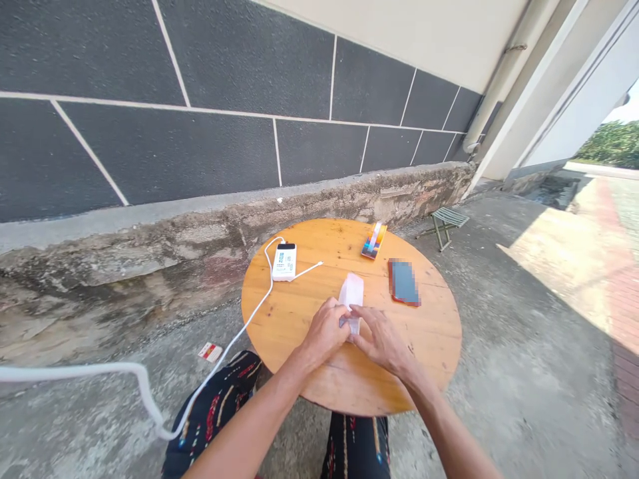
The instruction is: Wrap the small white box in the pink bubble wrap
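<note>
A pale pinkish-white packet stands out from between my hands, over the near middle of the round wooden table. Its exact kind is hard to make out, and my fingers cover part of its lower half. My left hand is closed on the packet's left side, thumb and fingers bent against it. From the right, my right hand grips the same packet, with the thumb low and the fingertips near its middle.
Beyond the hands lie a white power bank with a white cable, an orange-and-blue box, and a blurred-out phone on the right. A folding stool stands near the wall; a small card lies on the ground.
</note>
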`<state>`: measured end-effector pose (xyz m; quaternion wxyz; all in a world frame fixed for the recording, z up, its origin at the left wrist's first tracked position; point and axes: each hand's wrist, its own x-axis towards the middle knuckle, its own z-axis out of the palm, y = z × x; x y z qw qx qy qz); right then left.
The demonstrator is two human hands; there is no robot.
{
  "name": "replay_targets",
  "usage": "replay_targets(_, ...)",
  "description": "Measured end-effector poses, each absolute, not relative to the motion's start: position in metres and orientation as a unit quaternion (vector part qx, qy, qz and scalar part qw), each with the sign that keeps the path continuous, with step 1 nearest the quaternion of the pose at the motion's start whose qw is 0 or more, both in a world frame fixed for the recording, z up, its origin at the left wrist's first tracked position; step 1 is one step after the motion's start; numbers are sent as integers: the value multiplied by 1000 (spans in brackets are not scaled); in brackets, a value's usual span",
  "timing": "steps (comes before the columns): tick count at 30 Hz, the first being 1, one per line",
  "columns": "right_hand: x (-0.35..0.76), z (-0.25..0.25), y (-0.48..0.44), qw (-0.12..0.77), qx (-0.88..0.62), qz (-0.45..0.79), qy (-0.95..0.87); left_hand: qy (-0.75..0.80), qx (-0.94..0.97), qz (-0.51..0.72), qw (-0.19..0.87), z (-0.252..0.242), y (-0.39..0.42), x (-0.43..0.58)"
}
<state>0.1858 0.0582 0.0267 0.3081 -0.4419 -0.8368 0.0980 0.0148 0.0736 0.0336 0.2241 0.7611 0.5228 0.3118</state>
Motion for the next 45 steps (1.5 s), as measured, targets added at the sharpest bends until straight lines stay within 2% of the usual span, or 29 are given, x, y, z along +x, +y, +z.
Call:
replay_targets(5,196,37,74,331,-468,139,-807,521,762,312,223,35,72,15)
replay_targets(14,182,42,82,270,-471,176,-822,490,788,298,225,38,76,12)
replay_targets(20,179,46,81,252,-476,169,-825,451,811,298,224,39,84,9)
replay_targets(26,187,44,61,276,-475,127,-826,450,818,270,235,50,84,7)
replay_targets(33,184,34,40,239,-486,66,-838,440,824,260,245,54,86,5)
replay_targets(40,178,21,46,269,-499,63,-821,443,825,241,254,54,89,4)
replay_targets(45,180,22,40,286,-494,107,-814,448,823,235,258,55,80,4)
